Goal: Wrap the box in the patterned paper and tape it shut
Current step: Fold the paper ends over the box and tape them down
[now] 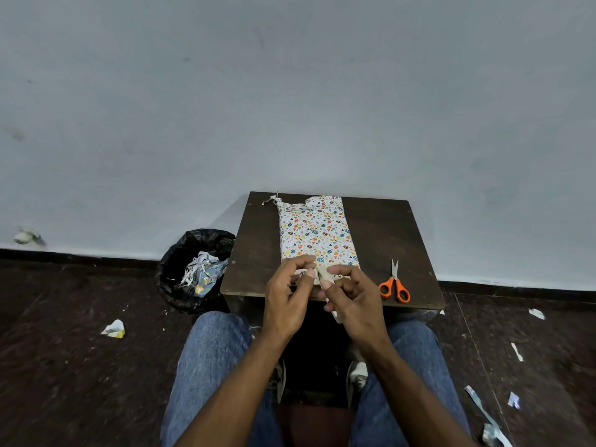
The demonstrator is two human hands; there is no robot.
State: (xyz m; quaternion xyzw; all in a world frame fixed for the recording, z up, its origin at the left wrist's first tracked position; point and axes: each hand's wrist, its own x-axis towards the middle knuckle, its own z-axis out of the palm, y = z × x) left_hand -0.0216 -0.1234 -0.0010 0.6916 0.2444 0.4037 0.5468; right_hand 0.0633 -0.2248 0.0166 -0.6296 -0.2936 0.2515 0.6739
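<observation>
The box [314, 230] lies lengthwise on a small dark wooden table [258, 246], covered in white paper with coloured dots. Its far end shows a ragged, torn paper edge. Both hands are at the box's near end. My left hand [287, 295] has its fingers curled, and its fingertips pinch something small by the paper's near edge. My right hand [351, 301] grips a pale strip, apparently tape [324, 276], which runs from the box's near edge down through its fingers. The box's near end is hidden behind the hands.
Orange-handled scissors [394, 283] lie on the table's right side. A bin with a black liner [190, 269], holding paper scraps, stands left of the table. Paper scraps [113, 329] litter the dark floor on both sides. A grey wall stands right behind the table.
</observation>
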